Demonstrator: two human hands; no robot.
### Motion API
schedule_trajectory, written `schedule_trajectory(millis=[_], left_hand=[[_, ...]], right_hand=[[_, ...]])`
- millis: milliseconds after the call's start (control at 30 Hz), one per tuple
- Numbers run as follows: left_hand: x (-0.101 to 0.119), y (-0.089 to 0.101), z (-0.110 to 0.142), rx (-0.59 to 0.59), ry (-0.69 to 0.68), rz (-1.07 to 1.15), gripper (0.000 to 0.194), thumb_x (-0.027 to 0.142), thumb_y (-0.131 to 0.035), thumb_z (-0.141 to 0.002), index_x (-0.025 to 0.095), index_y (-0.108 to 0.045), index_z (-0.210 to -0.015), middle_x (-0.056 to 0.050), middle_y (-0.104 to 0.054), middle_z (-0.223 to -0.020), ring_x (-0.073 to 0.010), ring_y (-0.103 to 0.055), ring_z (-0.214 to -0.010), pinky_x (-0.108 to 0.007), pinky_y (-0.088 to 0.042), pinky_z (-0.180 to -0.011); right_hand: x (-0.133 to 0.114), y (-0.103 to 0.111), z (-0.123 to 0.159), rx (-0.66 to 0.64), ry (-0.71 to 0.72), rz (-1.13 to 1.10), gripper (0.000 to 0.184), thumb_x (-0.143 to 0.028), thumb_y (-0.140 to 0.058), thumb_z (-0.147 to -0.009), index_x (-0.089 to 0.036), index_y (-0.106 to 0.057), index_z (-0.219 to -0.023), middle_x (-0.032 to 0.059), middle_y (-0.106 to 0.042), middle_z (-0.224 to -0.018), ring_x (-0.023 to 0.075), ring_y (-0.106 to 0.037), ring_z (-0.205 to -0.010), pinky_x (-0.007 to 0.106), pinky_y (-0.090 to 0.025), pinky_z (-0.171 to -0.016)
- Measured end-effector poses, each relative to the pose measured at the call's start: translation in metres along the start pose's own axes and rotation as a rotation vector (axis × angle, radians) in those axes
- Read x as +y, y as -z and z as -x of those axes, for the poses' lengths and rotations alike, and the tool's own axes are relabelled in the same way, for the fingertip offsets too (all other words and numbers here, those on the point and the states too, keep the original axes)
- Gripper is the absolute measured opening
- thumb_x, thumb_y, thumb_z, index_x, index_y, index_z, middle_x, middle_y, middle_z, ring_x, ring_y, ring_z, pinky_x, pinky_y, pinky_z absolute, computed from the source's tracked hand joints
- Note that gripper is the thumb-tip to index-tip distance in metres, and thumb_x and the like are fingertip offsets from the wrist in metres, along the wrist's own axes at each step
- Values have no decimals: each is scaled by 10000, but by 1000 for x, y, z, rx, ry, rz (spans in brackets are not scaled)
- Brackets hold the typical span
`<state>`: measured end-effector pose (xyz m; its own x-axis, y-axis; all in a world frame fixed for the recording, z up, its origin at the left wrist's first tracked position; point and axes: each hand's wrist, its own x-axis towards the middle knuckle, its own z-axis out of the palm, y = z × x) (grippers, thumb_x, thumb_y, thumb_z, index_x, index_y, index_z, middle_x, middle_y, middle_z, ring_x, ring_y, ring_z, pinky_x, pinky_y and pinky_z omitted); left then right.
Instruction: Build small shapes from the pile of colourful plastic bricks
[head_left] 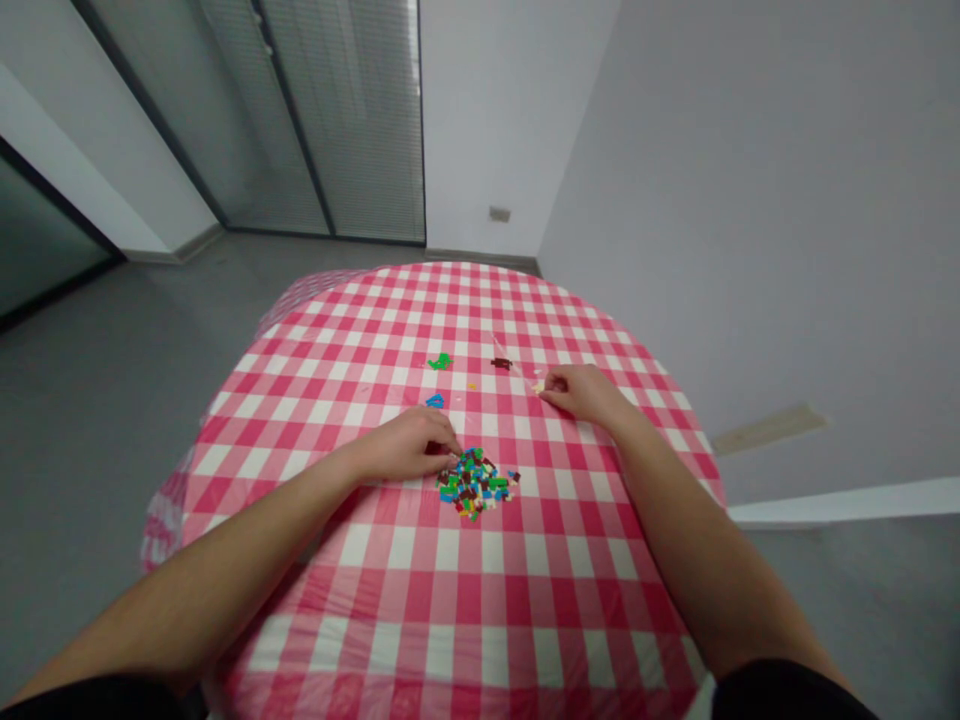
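Observation:
A mixed pile of small toy building bricks in green, blue, brown, white, red and yellow lies on the checked tablecloth. At the pile's upper left edge is my left hand, its fingertips pinched together; what they hold, if anything, is too small to tell. My right hand rests farther out to the right, closed in a pinch beside a few cream bricks. Whether one sits between its fingers is hidden. Separate little groups lie beyond the pile: green bricks, brown bricks and blue bricks.
A red and white checked tablecloth covers the round table. One tiny yellow piece lies between the colour groups. Beyond the table are a glass partition with blinds and a wall socket; a pale wall stands at the right.

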<state>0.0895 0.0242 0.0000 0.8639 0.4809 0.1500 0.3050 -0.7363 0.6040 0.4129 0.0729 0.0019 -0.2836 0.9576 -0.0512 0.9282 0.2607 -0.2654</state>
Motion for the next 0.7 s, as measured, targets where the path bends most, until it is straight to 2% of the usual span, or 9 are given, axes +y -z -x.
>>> schedule_trajectory(millis=[267,333,433,500,567,700], left_hand=[[0,0,0,5,-8,20,115,190,-620,-892,178,-731,-864,-39,-714,-789,-152,-639,-753,-309,-485,-756],[0,0,0,9,-6,23,113,198,-622,-893,178,-730,-866,-39,-713,-788,-150,-638,-752,-305,-482,-752],[1,0,0,6,-4,18,124,206,-620,-895,173,-726,-840,-40,-709,-780,-148,-634,-744,-298,-477,-743],[1,0,0,3,-5,14,130,206,-619,-895,170,-724,-827,-41,-708,-778,-148,-632,-744,-298,-475,-745],[0,0,-1,-1,-4,8,133,199,-618,-894,167,-722,-817,-43,-708,-777,-149,-630,-745,-300,-473,-747],[-2,-2,0,-4,-12,13,134,197,-613,-895,173,-724,-823,-39,-702,-762,-148,-628,-744,-297,-472,-743]], right_hand=[[-6,5,3,10,-24,-49,119,-299,-641,-813,-185,-648,-780,62,-694,-781,182,-603,-710,275,-387,-617],[-18,10,9,-105,15,-165,119,-295,-663,-791,-176,-668,-792,56,-701,-779,175,-614,-710,264,-412,-622],[-44,16,22,-470,181,-367,157,-285,-698,-749,-169,-716,-854,32,-713,-775,157,-630,-691,239,-446,-615],[-63,15,30,-654,280,-387,167,-242,-705,-726,-173,-745,-873,14,-706,-737,137,-618,-649,216,-433,-582],[-78,12,36,-703,348,-331,178,-180,-699,-711,-173,-763,-876,0,-689,-699,115,-587,-606,202,-401,-552],[-90,4,38,-651,409,-192,209,-123,-687,-697,-180,-774,-878,-15,-664,-656,95,-525,-553,200,-349,-527]])
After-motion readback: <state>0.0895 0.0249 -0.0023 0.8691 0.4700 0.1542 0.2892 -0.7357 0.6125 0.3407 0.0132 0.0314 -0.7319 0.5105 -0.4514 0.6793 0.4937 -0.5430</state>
